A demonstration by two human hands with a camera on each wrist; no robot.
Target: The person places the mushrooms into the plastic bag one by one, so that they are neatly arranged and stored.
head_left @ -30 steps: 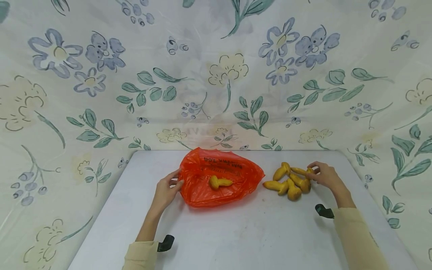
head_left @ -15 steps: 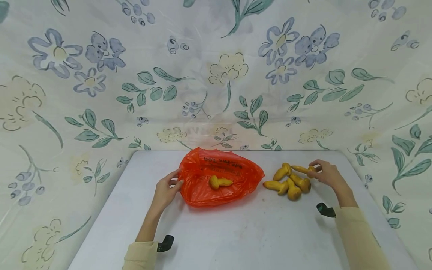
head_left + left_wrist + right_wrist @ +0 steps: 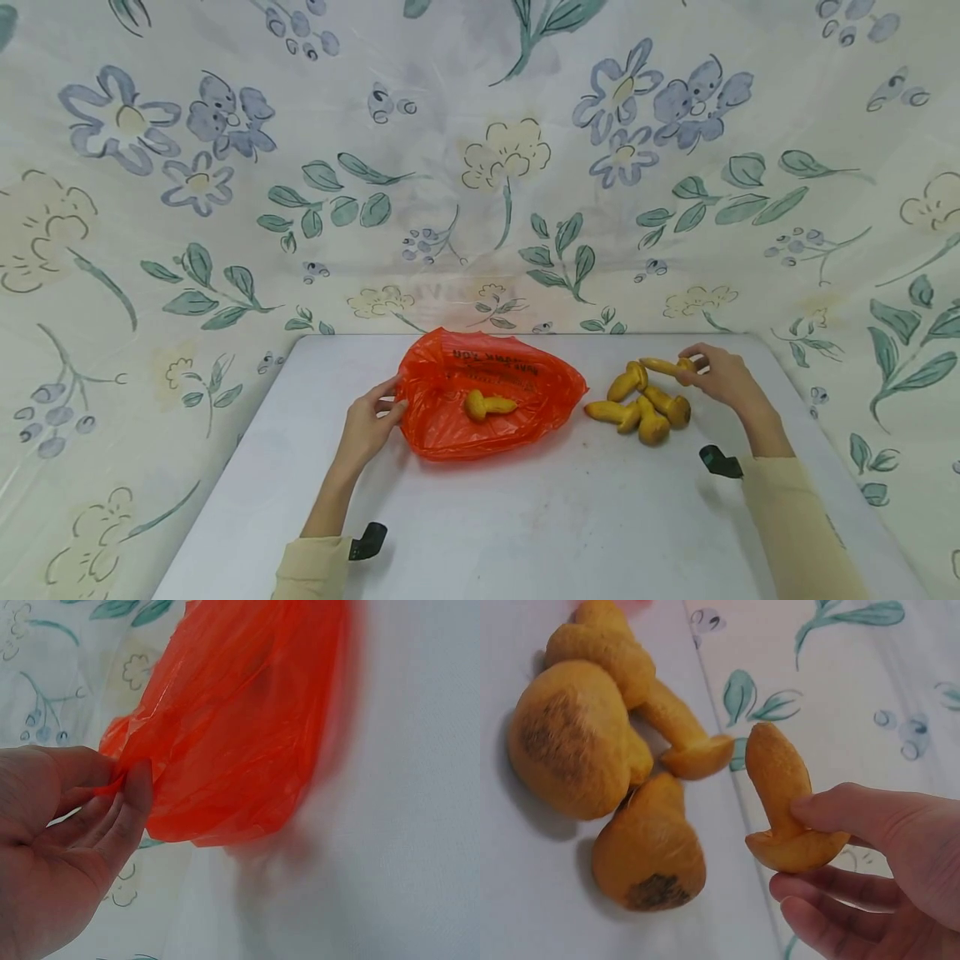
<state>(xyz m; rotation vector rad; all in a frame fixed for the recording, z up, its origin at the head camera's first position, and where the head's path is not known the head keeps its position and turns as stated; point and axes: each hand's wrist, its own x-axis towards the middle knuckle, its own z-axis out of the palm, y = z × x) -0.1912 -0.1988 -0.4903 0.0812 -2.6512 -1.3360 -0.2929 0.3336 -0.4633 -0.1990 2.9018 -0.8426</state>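
Left hand (image 3: pixel 369 423) is pinching the red bag (image 3: pixel 442 431) by its edge, probably holding the mouth wide around one mushroom (image 3: pixel 477 407); right hand (image 3: pixel 726 381) is pinching another mushroom (image 3: pixel 780 787) near its cap, leaving the stem free, beside the worktop (image 3: pixel 525 525) cluster of mushrooms (image 3: pixel 652 427)

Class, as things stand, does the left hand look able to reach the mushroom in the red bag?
Probably yes: the mushroom lies uncovered near the left hand, though its fingers pinch the red bag and may need to let go.

mushrooms (image 3: pixel 654 427): 6 | red bag (image 3: pixel 450 437): 1 | hands (image 3: pixel 369 427): 2 | table (image 3: pixel 555 533): 1
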